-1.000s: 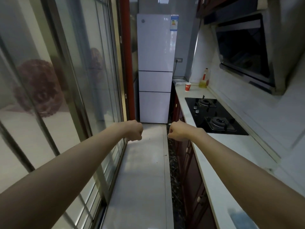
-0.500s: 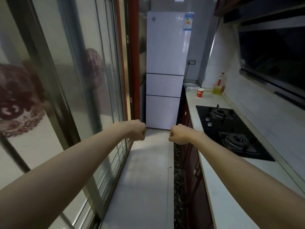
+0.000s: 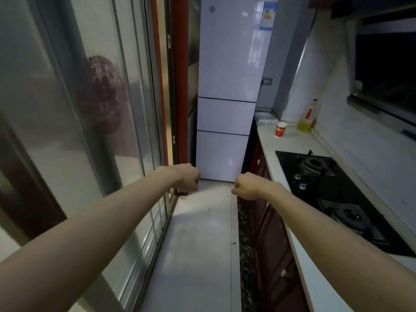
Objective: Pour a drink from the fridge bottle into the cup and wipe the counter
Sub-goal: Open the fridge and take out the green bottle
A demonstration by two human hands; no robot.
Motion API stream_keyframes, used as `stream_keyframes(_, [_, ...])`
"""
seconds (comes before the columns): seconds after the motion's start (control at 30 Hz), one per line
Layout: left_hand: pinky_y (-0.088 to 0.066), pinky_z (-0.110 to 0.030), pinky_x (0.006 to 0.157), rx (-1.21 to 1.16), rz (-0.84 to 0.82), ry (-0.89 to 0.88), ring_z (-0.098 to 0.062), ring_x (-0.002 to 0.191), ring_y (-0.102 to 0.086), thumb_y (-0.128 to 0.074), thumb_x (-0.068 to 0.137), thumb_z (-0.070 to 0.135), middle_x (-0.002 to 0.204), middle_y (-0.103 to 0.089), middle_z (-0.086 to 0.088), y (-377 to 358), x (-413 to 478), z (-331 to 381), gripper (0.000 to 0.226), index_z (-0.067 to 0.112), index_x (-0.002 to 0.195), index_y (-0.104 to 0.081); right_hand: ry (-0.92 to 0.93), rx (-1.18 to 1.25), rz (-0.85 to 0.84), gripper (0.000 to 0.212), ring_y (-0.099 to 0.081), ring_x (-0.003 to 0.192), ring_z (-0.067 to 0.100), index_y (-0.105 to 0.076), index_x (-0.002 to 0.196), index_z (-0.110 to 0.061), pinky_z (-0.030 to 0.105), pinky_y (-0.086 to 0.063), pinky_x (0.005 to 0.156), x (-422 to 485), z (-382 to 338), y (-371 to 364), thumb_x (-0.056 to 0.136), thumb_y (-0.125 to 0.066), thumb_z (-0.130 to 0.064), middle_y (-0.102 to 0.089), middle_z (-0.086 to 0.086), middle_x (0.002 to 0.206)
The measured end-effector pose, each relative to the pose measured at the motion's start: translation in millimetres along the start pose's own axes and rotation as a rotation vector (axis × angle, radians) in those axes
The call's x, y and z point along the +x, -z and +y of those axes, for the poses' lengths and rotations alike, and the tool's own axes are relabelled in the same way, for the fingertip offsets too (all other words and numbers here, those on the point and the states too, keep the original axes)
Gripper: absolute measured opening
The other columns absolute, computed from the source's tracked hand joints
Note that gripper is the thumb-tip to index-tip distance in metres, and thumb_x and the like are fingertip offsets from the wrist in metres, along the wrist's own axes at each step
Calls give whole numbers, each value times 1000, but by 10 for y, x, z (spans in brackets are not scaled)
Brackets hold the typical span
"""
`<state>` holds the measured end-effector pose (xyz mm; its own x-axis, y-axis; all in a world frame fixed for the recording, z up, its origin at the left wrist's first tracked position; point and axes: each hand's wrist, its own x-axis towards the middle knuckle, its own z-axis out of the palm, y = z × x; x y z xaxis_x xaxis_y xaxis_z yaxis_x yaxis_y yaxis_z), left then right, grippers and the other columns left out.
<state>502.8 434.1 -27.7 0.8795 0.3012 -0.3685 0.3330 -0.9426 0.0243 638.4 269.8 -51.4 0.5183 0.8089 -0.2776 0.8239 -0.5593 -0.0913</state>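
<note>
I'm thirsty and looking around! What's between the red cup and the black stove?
Nothing is in the way. In the head view, only bare white counter lies between the red cup and the black stove.

We faced the fridge (image 3: 227,91) at the far end of the aisle (image 3: 202,244), with the sliding glass door (image 3: 90,131) along our left and the counter (image 3: 292,143) along our right. On the counter the hob (image 3: 333,190) lay nearest us; beyond it the cup (image 3: 280,129) stood near a bottle (image 3: 307,119), which was against the wall (image 3: 360,154). Cabinets (image 3: 272,233) ran beneath the counter.
</note>
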Motion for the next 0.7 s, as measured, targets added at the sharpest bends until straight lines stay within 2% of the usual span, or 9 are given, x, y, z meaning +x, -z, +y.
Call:
stream_keyframes(0.17, [-54, -33, 76, 8, 24, -41, -27, 94, -69, -50, 101, 26, 102, -72, -13, 411, 695, -418, 29, 6, 106, -69, -57, 13, 19, 25, -52, 77, 23, -50, 76, -10, 31, -43, 64, 676, 156, 281, 96, -49, -25, -54, 8, 86])
stream_keyframes(0.33, [-54, -34, 79, 32, 0, -83, -26, 95, -68, -51, 102, 28, 104, -71, -10, 588, 1262, -598, 29, 7, 111, -68, -81, 40, 26, 20, -57, 80, 25, -55, 83, -10, 35, -49, 70, 1279, 345, 465, 94, -50, -25, -58, 10, 93])
stream_keyframes(0.43, [-55, -35, 79, 29, -13, -100, -26, 95, -68, -51, 102, 28, 103, -70, -10, 669, 1610, -717, 29, 6, 110, -68, -80, 51, 27, 20, -57, 80, 26, -54, 83, -10, 37, -50, 72, 1625, 487, 554, 94, -49, -25, -57, 8, 91])
stream_keyframes(0.57, [-45, -25, 64, 38, -20, -95, -21, 82, -62, -50, 102, 27, 94, -66, -8, 781, 2078, -868, 29, 5, 107, -67, -76, 57, 14, 28, -54, 74, 25, -45, 68, -14, 36, -48, 68, 2099, 690, 621, 94, -49, -25, -52, 5, 78])
stream_keyframes(0.7, [-50, -27, 67, 60, -48, -60, -23, 82, -68, -49, 102, 28, 99, -72, -14, 970, 2624, -1013, 32, 4, 103, -69, -67, 44, 17, 30, -50, 68, 23, -44, 65, -14, 32, -45, 65, 2625, 957, 753, 93, -50, -22, -49, 3, 72])
